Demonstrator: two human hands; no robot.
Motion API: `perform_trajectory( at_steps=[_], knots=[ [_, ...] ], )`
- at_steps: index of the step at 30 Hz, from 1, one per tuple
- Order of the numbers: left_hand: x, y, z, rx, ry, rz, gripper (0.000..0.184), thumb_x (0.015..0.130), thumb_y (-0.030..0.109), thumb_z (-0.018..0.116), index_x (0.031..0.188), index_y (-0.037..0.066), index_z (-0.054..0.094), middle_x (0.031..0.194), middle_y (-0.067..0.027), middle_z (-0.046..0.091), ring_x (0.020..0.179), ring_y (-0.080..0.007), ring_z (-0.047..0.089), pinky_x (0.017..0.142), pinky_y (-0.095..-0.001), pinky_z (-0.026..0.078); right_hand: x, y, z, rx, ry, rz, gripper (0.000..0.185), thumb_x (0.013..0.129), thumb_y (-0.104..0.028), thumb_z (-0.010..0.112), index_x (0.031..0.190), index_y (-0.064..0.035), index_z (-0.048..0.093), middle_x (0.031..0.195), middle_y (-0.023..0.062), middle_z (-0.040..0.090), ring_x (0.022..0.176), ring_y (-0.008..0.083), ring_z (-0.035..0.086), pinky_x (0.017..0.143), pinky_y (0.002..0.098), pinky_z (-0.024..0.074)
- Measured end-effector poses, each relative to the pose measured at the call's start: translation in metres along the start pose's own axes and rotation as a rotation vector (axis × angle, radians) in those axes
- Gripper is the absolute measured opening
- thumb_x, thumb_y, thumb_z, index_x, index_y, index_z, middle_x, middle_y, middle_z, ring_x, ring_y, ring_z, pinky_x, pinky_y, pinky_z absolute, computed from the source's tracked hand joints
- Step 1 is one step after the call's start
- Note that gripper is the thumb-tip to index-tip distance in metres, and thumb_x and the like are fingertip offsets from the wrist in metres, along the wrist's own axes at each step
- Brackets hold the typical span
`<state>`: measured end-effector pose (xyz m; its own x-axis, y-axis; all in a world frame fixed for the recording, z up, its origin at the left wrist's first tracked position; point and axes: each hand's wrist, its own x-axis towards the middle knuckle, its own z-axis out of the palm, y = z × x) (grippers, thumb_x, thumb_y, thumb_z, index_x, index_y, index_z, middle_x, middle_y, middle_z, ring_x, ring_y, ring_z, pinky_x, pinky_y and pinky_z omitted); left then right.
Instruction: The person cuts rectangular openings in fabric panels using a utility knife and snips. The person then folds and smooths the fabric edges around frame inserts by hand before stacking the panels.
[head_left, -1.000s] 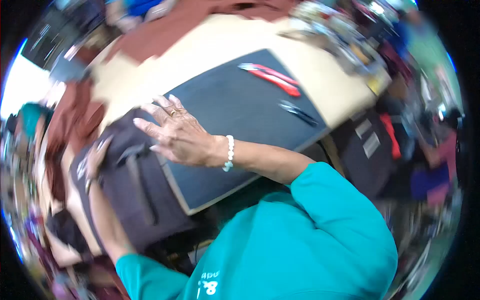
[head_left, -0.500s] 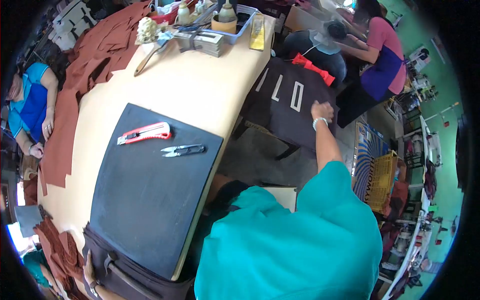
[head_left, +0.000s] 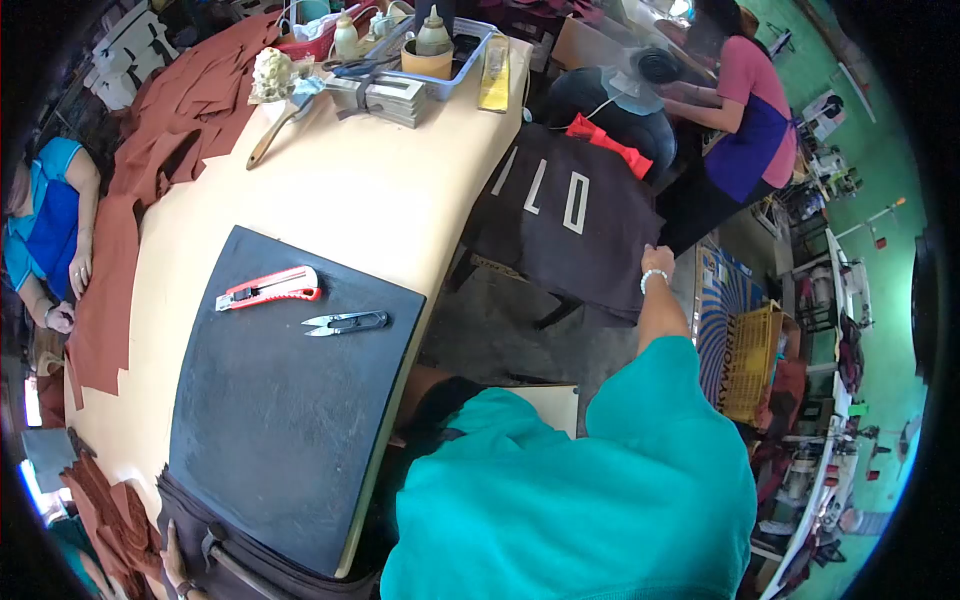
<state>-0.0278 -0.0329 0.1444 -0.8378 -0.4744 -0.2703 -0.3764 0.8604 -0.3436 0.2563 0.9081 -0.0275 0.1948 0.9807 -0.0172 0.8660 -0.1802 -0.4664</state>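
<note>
My right hand (head_left: 657, 260), with a beaded bracelet at its wrist, is closed on the edge of a dark fabric piece (head_left: 535, 245). That fabric lies over a low stand and carries pale rectangular strips. At the lower left, partly cut off by the frame, my left hand (head_left: 174, 562) rests with fingers stretched out against a stack of dark fabric (head_left: 270, 560). Above that stack is a dark cutting board (head_left: 280, 430). A red utility knife (head_left: 270, 288) and thread snips (head_left: 346, 322) lie on the board.
A cream-topped table (head_left: 330, 190) holds brown cut fabric (head_left: 105, 290), a brush (head_left: 275, 138) and a blue basket (head_left: 470, 70) with bottles. One co-worker (head_left: 50, 210) sits at the left, another (head_left: 750, 120) stands upper right. A yellow crate (head_left: 750, 365) is at the right.
My right hand has moved from the top of the dark fabric to its near right edge and closed on it. The whole view has shifted slightly.
</note>
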Motion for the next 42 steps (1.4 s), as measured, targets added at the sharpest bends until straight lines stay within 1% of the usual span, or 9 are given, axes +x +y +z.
perform_trajectory(
  at_steps=[3, 7, 10, 15, 19, 21, 29, 35, 42],
  knots=[
    [-0.036, 0.028, -0.022, 0.029, 0.095, -0.131, 0.059, 0.091, 0.049, 0.037, 0.139, 0.015, 0.032, 0.133, -0.0198, 0.042, 0.123, -0.0313, 0.040, 0.103, -0.0444, 0.029, 0.018, -0.032, 0.006, 0.137, 0.039, -0.014, 0.036, 0.080, -0.029, 0.060, 0.106, -0.0041, 0.063, 0.106, 0.0175, 0.063, 0.109, 0.0314, 0.054, 0.093, 0.0408, 0.0407],
    [-0.082, 0.075, -0.043, -0.367, 0.478, 0.033, 0.065, 0.090, 0.053, 0.039, 0.139, 0.010, 0.032, 0.137, -0.0187, 0.039, 0.126, -0.0327, 0.036, 0.105, -0.0476, 0.026, -0.041, -0.143, -0.038, 1.482, -0.395, -0.206, 0.026, 0.078, -0.016, 0.063, 0.097, 0.0013, 0.065, 0.097, 0.0027, 0.064, 0.091, 0.0158, 0.057, 0.085, 0.0270, 0.0397],
    [-0.113, 0.119, -0.039, -0.964, 0.850, 0.457, 0.073, 0.088, 0.056, 0.041, 0.139, 0.004, 0.029, 0.139, -0.0180, 0.036, 0.127, -0.0362, 0.033, 0.106, -0.0549, 0.022, -0.137, -0.211, -0.082, 1.223, -0.526, -0.787, 0.026, 0.075, -0.023, 0.058, 0.082, 0.0000, 0.067, 0.080, 0.0065, 0.065, 0.077, 0.0142, 0.058, 0.073, 0.0270, 0.0435],
    [-0.225, 0.241, -0.044, -2.229, -1.020, 1.120, 0.061, 0.093, 0.049, 0.034, 0.134, 0.005, 0.036, 0.138, -0.0148, 0.038, 0.125, -0.0261, 0.038, 0.107, -0.0420, 0.026, -0.344, -0.250, -0.141, 0.825, -1.691, -1.908, 0.018, 0.066, -0.013, 0.066, 0.062, 0.0013, 0.057, 0.088, 0.0167, 0.065, 0.074, 0.0217, 0.062, 0.064, 0.0305, 0.0459],
    [-0.210, 0.250, 0.038, -2.762, -1.224, 0.902, 0.051, 0.094, 0.037, 0.036, 0.129, 0.000, 0.039, 0.133, -0.0188, 0.042, 0.122, -0.0316, 0.040, 0.107, -0.0415, 0.027, -0.461, -0.185, -0.096, 0.873, -2.456, -1.802, 0.034, 0.082, -0.027, 0.064, 0.066, 0.0016, 0.056, 0.102, 0.0196, 0.061, 0.104, 0.0322, 0.054, 0.089, 0.0423, 0.0396],
    [-0.208, 0.239, 0.033, -2.702, -1.004, 0.832, 0.050, 0.094, 0.037, 0.036, 0.127, 0.000, 0.041, 0.132, -0.0186, 0.043, 0.122, -0.0308, 0.041, 0.106, -0.0408, 0.027, -0.478, -0.165, -0.096, 1.016, -2.217, -1.749, 0.033, 0.085, -0.033, 0.062, 0.079, -0.0004, 0.059, 0.102, 0.0168, 0.059, 0.106, 0.0311, 0.052, 0.094, 0.0385, 0.0372],
    [-0.231, 0.216, -0.021, -1.627, 0.054, 0.754, 0.046, 0.092, 0.034, 0.037, 0.120, -0.002, 0.048, 0.127, -0.0178, 0.049, 0.122, -0.0277, 0.043, 0.105, -0.0380, 0.027, -0.501, -0.177, -0.102, 1.093, -2.777, 0.174, 0.059, 0.094, -0.046, 0.039, 0.134, -0.0035, 0.031, 0.127, 0.0124, 0.047, 0.112, 0.0247, 0.050, 0.098, 0.0423, 0.0377],
    [-0.270, 0.258, -0.029, -1.257, -0.003, 0.899, 0.044, 0.091, 0.032, 0.038, 0.114, -0.003, 0.053, 0.123, -0.0173, 0.053, 0.121, -0.0253, 0.044, 0.105, -0.0358, 0.027, -0.459, -0.172, -0.096, 0.650, -2.226, -0.204, 0.052, 0.094, -0.043, 0.043, 0.121, 0.0014, 0.050, 0.120, 0.0089, 0.054, 0.105, 0.0134, 0.053, 0.093, 0.0276, 0.0412],
    [-0.265, 0.276, -0.032, -1.995, -0.094, 0.813, 0.058, 0.092, 0.049, 0.038, 0.118, -0.002, 0.049, 0.112, -0.0140, 0.056, 0.106, -0.0196, 0.052, 0.096, -0.0339, 0.037, -0.461, -0.154, -0.069, 0.745, -2.182, -0.638, 0.056, 0.096, -0.034, 0.041, 0.136, 0.0021, 0.028, 0.137, 0.0112, 0.035, 0.126, 0.0164, 0.032, 0.103, 0.0274, 0.0287]
  ],
)
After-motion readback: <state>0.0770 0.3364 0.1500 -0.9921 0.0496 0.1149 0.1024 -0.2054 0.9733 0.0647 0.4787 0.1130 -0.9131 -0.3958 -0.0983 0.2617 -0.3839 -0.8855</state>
